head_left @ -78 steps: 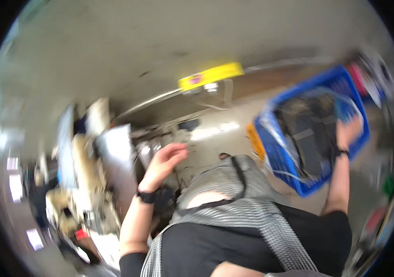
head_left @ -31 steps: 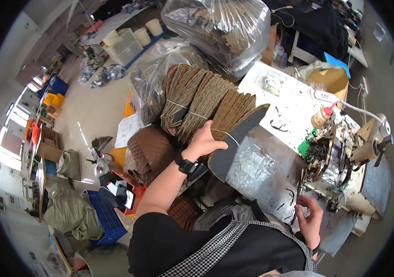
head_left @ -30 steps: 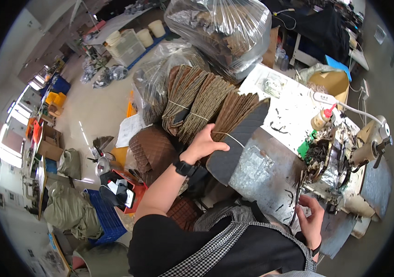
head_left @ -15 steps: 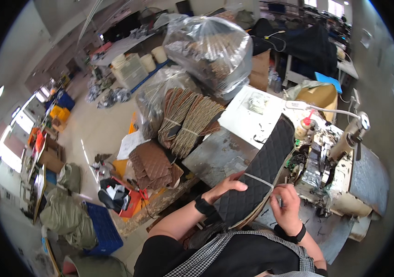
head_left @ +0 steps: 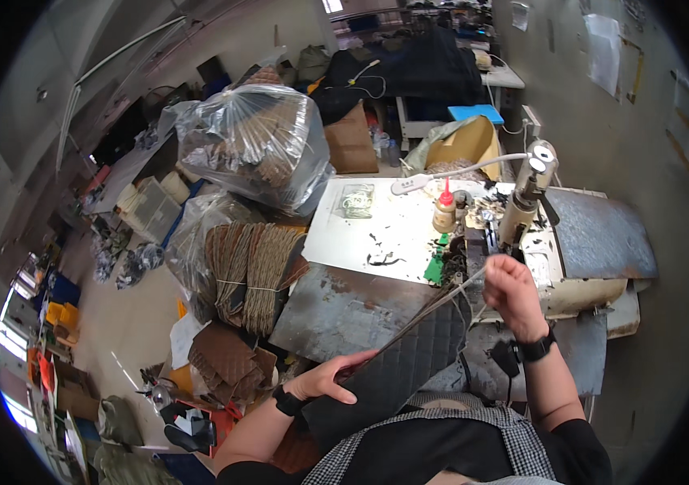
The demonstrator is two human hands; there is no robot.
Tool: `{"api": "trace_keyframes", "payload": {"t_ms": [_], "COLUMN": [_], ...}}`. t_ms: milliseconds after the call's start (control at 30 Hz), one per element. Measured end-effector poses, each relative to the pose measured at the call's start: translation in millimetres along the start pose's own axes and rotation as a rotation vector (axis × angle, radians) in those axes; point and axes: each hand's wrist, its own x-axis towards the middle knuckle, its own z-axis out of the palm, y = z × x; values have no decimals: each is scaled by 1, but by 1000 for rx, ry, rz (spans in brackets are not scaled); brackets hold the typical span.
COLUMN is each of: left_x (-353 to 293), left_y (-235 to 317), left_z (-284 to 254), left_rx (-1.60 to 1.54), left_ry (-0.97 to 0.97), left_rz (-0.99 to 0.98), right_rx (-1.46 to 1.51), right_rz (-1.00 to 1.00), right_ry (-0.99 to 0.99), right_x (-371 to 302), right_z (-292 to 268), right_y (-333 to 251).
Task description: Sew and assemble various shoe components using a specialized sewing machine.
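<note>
A stack of black diamond-quilted panels (head_left: 409, 364) lies slanted close against my body. My left hand (head_left: 332, 380) grips its left part, with the thumb across the front face and the other fingers hidden behind. My right hand (head_left: 512, 295) is closed just above the upper right end of the stack. Out of its fingers runs a thin light-grey strip (head_left: 465, 284), drawn taut down toward the top edge of the panels. Where the strip ends along the stack is hard to make out.
A sewing machine (head_left: 518, 214) stands behind my right hand, beside a red-tipped bottle (head_left: 444, 212). A white board (head_left: 344, 234) with black scraps adjoins a grey metal plate (head_left: 320, 311). Tied brown bundles (head_left: 239, 271), brown quilted pieces (head_left: 223, 360) and a clear plastic bag (head_left: 259, 141) are left.
The stack has come down toward my body and tilted. My right hand has risen away from it, pulling out the strip that was wrapped around the panels. My view has turned right.
</note>
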Motion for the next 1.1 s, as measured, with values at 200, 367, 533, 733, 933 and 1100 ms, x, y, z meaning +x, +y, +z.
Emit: {"api": "trace_keyframes", "payload": {"t_ms": [200, 367, 533, 733, 933, 1100], "left_x": [-5, -2, -5, -15, 55, 101], "left_y": [-15, -19, -33, -28, -41, -57], "left_z": [-16, -24, -43, -53, -56, -39], "left_rx": [-30, -122, -189, -283, -459, -463], "left_ry": [-47, -107, -158, 205, 479, 476], "left_rz": [-48, -40, -97, -78, 5, -7], "right_rx": [-333, -652, -1155, -1273, -1544, -1652], "right_rz": [-71, -286, -576, -258, -148, -65], "right_ry": [198, 429, 734, 305, 49, 62], "right_x": [-17, -38, -45, -76, -82, -82], "right_z": [-7, -27, -53, -65, -71, -75], "right_y": [32, 52, 49, 53, 110, 111]}}
